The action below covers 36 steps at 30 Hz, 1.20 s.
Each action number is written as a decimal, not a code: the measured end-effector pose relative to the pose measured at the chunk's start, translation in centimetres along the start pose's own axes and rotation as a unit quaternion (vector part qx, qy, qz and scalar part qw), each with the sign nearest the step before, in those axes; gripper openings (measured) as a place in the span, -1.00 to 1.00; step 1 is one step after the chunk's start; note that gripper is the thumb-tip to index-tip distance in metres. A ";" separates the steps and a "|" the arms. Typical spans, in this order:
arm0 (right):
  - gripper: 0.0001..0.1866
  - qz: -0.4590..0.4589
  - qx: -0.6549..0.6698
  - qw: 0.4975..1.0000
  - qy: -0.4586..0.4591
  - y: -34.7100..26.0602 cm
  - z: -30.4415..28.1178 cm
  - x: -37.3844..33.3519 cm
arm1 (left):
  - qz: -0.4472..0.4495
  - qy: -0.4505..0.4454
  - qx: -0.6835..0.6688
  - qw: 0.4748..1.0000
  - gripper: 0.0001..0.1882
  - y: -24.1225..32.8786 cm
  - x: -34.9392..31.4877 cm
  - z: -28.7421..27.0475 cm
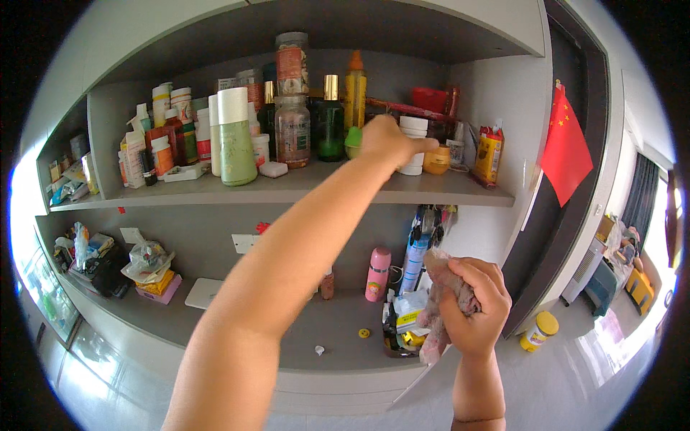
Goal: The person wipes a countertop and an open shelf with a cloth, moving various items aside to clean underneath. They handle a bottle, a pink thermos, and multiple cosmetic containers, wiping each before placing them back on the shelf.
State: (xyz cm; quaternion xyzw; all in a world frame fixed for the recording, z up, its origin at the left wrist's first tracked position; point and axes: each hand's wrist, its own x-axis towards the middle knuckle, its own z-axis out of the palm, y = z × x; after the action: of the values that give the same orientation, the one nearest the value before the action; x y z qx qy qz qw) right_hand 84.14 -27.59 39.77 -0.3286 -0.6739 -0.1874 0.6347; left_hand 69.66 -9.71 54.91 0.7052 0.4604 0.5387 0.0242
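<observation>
My left hand (pixel 392 141) reaches up to the upper shelf (pixel 287 191) and closes around a white jar (pixel 414 147), its thumb lying across the jar's front. An orange jar (pixel 436 159) stands just right of it, a small green cap (pixel 352 142) and a dark green bottle (pixel 330 118) just left. My right hand (pixel 474 305) is lower, in front of the lower shelf, clenched on a crumpled pinkish-grey cloth (pixel 440 302) that hangs down from the fist.
The upper shelf is crowded with bottles, among them a tall pale green one (pixel 235 136) and an orange one (pixel 354 90). A pink bottle (pixel 377 274) and a blue one (pixel 415 255) stand below. A red flag (pixel 566 151) hangs at right; a yellow-lidded jar (pixel 539 331) sits by the dark door.
</observation>
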 end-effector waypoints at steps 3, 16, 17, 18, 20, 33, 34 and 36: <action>-0.58 0.010 0.002 1.000 -0.001 0.6 -0.3 -0.2 | 0.053 0.074 0.061 0.994 -0.33 -0.7 0.8 -3.3; -0.59 -0.012 0.044 0.999 0.003 -0.1 2.2 0.4 | -0.053 -0.101 0.357 0.927 -0.18 -0.6 0.7 -4.6; -0.60 -0.011 0.043 0.999 0.004 -0.2 2.3 0.3 | -0.055 -0.103 0.359 0.926 -0.18 -0.6 0.7 -4.4; -0.60 -0.011 0.045 0.999 0.003 -0.2 2.4 0.3 | -0.057 -0.105 0.361 0.925 -0.18 -0.7 0.8 -4.2; -0.59 -0.009 0.048 0.999 0.002 -0.3 2.5 0.1 | -0.054 -0.108 0.366 0.923 -0.15 -1.0 1.0 -4.0; -0.58 0.001 0.051 0.999 0.015 -1.3 1.9 -0.2 | -0.055 -0.091 0.333 0.937 -0.11 -1.0 -0.3 -6.7; -0.59 -0.002 0.045 0.999 0.015 -1.1 1.9 0.1 | -0.047 -0.089 0.327 0.940 -0.11 -1.2 -0.9 -7.6; -0.60 0.006 0.054 0.998 0.014 -0.9 2.3 0.6 | 0.021 -0.036 0.255 0.966 -0.25 -2.0 -3.5 -9.2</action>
State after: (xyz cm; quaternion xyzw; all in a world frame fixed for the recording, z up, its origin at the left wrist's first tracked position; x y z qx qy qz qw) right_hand 81.86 -26.53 40.26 -0.2953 -0.6720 -0.1510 0.6622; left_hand 61.26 -15.15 55.12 0.7163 0.5669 0.3777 -0.1510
